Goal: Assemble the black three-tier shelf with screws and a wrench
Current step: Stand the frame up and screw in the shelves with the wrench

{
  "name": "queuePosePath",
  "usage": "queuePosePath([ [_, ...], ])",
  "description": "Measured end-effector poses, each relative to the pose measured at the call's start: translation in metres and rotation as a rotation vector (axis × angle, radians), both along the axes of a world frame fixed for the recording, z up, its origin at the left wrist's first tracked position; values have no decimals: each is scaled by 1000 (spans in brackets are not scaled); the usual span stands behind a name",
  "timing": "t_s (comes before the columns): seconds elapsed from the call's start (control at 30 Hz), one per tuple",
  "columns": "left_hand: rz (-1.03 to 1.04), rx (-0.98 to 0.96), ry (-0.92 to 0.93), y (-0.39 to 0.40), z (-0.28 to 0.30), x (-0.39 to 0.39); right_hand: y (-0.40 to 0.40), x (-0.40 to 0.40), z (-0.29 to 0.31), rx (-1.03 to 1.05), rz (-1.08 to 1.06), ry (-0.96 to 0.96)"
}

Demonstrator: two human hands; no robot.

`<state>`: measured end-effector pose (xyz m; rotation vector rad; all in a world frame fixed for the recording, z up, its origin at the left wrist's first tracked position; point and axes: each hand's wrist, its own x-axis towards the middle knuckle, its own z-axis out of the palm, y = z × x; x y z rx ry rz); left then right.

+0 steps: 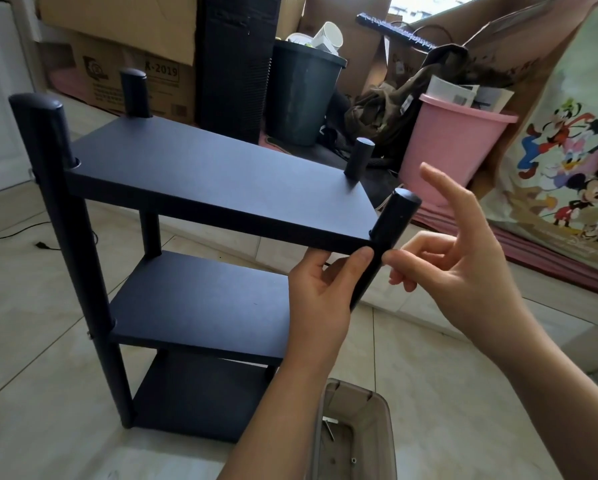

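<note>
Black three-tier wooden shelf (pixel 200 181) stands upright on pale floor tiles (pixel 30 306), long axis vertical. Left hand (pixel 320 292) grips its near right post (pixel 384 244); right hand (pixel 463 258) touches it, fingers loosely spread, gripping nothing. Cardboard boxes (pixel 117 39) behind.

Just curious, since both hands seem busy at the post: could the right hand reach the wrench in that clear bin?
Probably yes. The right hand only touches the front post and grips nothing, and the open-topped bin holding the wrench sits just below it, uncovered.
</note>
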<state>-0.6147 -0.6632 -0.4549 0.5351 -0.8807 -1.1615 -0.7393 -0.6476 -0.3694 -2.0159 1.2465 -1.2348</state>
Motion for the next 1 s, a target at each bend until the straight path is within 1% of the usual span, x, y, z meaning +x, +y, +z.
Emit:
queuePosePath([
  [0.07,-2,4,9,0,0,0,-1,-1,3,-10,44,67],
  [0.17,1,-3,0,0,-1,0,-2,-1,6,-37,42,126],
  [0.43,6,-15,22,0,0,-1,-5,-2,4,-46,43,117],
  [0.6,0,3,14,2,0,0,-1,-1,-1,-96,-24,185],
  [0.77,14,1,-8,1,2,2,-1,7,-7,-62,-18,69],
  [1.0,37,31,-2,4,4,3,1,8,-6,-21,34,57],
])
